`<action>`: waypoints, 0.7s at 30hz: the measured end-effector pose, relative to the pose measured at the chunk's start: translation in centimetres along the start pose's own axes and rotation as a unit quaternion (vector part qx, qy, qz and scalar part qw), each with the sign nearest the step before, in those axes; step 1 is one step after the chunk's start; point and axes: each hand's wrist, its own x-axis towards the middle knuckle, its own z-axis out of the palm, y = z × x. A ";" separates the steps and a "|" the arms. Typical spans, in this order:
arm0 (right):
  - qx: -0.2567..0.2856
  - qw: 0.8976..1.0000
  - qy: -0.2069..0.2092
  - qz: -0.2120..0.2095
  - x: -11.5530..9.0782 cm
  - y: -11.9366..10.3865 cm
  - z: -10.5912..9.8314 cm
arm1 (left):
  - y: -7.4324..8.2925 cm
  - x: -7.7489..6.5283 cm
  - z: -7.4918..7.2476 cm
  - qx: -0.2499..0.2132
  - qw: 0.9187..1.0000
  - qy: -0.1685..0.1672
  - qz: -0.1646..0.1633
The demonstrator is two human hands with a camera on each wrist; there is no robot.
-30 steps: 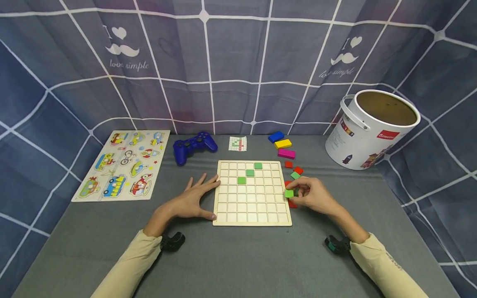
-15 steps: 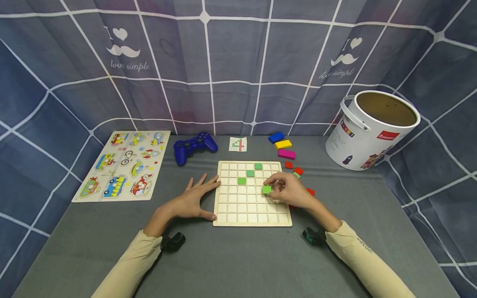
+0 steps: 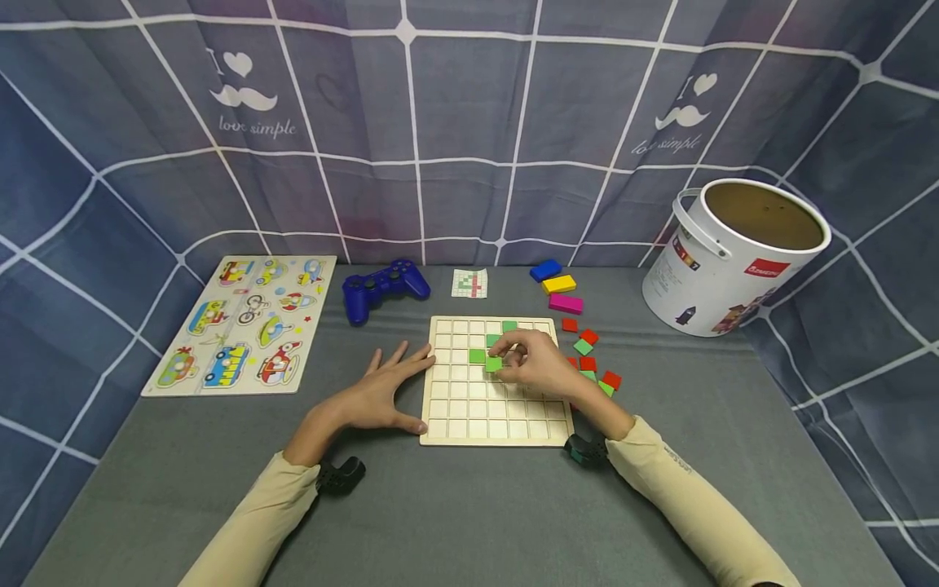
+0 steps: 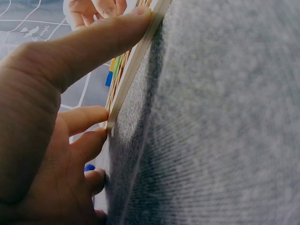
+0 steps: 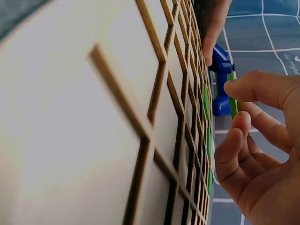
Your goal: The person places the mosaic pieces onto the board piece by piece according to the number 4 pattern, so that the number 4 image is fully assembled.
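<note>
A wooden grid board [image 3: 456, 412] lies on the grey table, with several green square tiles in its upper cells, one being the green tile [image 3: 477, 356] left of my right hand. My right hand [image 3: 539, 363] is over the board, pinching another green tile [image 5: 232, 96] between thumb and fingertip; in the right wrist view it is held just off the surface. My left hand [image 3: 381, 391] rests at the board's left edge, fingers spread, thumb and fingertips touching the rim [image 4: 133, 65]. Loose red and green tiles [image 3: 588, 364] lie off the board's right side.
Behind the board are a small pattern card [image 3: 469, 284], a blue game controller [image 3: 385, 289] and blue, yellow and magenta blocks [image 3: 566, 303]. A vehicle picture board [image 3: 245, 326] lies at the left. A white bucket [image 3: 722, 269] stands at the back right.
My right hand has carried the green tile leftward from the loose tiles to the board's upper middle, uncovering tiles on the right. My left hand has stayed at the board's edge.
</note>
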 end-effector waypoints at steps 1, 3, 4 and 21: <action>-0.005 1.000 -0.003 -0.003 0.2 0.0 0.2 | 0.0 0.0 0.0 0.000 1.000 -0.001 -0.001; -0.020 1.000 -0.008 -0.009 0.7 -0.2 0.6 | 0.0 0.0 0.0 0.000 1.000 -0.002 -0.002; -0.027 1.000 -0.010 -0.011 0.9 -0.2 0.8 | 0.0 0.0 0.0 0.000 1.000 -0.003 -0.004; -0.093 0.994 -0.050 -0.032 3.5 -0.9 3.1 | -0.1 0.1 0.0 -0.002 1.000 -0.004 -0.002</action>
